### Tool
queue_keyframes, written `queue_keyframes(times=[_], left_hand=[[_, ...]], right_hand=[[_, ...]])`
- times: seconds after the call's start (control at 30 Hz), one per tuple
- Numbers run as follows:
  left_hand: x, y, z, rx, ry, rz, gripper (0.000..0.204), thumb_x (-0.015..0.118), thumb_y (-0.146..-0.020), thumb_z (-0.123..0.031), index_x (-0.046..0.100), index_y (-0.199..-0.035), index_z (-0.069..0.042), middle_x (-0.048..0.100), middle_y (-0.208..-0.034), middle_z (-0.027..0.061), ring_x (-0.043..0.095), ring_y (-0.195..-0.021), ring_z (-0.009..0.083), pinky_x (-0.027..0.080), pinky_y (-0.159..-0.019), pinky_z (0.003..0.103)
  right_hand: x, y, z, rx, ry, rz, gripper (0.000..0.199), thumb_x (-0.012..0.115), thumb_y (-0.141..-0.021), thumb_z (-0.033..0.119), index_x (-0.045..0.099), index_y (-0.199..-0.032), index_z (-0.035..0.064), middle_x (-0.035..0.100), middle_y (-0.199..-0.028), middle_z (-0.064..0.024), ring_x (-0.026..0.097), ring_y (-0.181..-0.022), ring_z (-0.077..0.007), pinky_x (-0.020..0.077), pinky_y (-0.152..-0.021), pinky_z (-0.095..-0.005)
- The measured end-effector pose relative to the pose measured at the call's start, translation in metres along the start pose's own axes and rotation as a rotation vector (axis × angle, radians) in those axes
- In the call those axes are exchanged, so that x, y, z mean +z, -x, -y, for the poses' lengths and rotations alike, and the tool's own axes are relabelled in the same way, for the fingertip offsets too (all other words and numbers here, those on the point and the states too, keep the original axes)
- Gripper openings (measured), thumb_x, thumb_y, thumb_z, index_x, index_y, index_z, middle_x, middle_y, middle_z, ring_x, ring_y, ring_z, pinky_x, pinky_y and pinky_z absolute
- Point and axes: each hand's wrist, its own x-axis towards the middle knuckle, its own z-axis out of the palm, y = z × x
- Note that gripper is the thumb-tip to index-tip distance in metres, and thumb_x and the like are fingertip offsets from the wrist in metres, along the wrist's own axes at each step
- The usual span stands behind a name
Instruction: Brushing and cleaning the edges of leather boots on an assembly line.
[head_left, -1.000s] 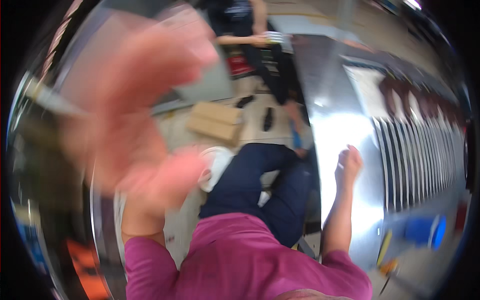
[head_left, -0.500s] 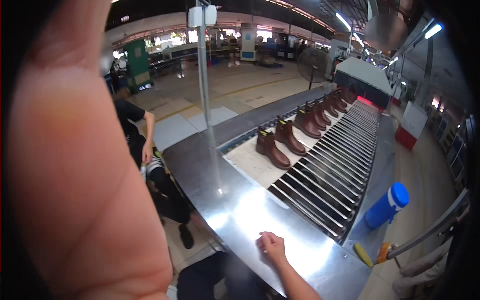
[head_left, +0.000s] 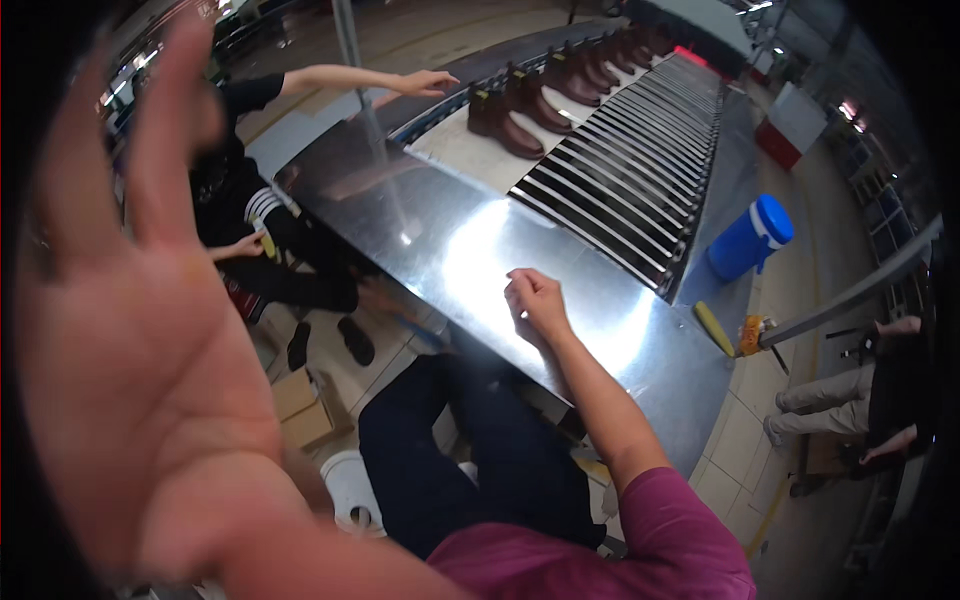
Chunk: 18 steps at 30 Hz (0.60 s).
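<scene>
My left hand [head_left: 170, 370] is raised very close to the camera, palm showing and fingers stretched upward; it holds nothing and covers much of the left side. My right hand [head_left: 538, 302] rests on the shiny metal tabletop [head_left: 350, 185], its fingers curled in with nothing visible in them. Beyond the tabletop, brown ankle boots [head_left: 508, 130] stand in a row on a pale strip [head_left: 450, 145], beside a bed of metal rollers [head_left: 610, 175]. Neither hand touches the boots.
A blue bottle [head_left: 742, 240] and a yellow-green oblong object [head_left: 713, 328] sit along the right side. On the left, a seated co-worker [head_left: 235, 160] reaches one arm toward the boots. A metal post [head_left: 358, 80] rises nearby. Another person [head_left: 890, 385] stands at far right.
The view has tilted downward, bringing in my lap and right sleeve. My left hand now shows its fingers. The co-worker's arm has extended toward the boots. My right hand stays on the tabletop.
</scene>
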Motion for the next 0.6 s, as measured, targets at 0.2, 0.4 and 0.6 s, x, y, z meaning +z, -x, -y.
queue_keyframes(times=[0.2,0.4,0.6], left_hand=[[-0.002,0.185,0.007,-1.042,0.123,-0.080,0.037,0.057,-0.104,-0.011,0.058,-0.138,0.003,0.061,-0.138,0.0170,0.058,-0.130,0.0253,0.044,-0.110,0.037],[-0.025,0.470,-0.026,-1.515,-0.347,0.540,0.039,0.070,-0.093,-0.023,0.068,-0.128,-0.006,0.067,-0.129,0.0199,0.058,-0.127,0.0434,0.045,-0.109,0.049],[0.014,0.469,-0.042,-1.286,-0.697,0.867,0.036,0.069,-0.091,-0.030,0.071,-0.122,-0.011,0.062,-0.140,0.0112,0.037,-0.148,0.0388,0.014,-0.121,0.067]], right_hand=[[-0.027,0.015,0.012,-0.008,0.096,-0.107,0.023,0.064,-0.101,0.019,0.073,-0.101,-0.0016,0.067,-0.075,-0.0033,0.060,-0.064,-0.0092,0.0488,-0.058,-0.0262],[-0.013,0.010,0.000,0.031,0.058,-0.041,0.024,0.062,-0.103,0.021,0.074,-0.103,0.0003,0.068,-0.076,-0.0030,0.061,-0.064,-0.0083,0.0474,-0.056,-0.0246],[-0.021,0.007,0.003,-0.008,0.119,-0.055,0.024,0.064,-0.102,0.023,0.074,-0.103,0.0014,0.069,-0.078,-0.0033,0.062,-0.064,-0.0078,0.0487,-0.056,-0.0236]])
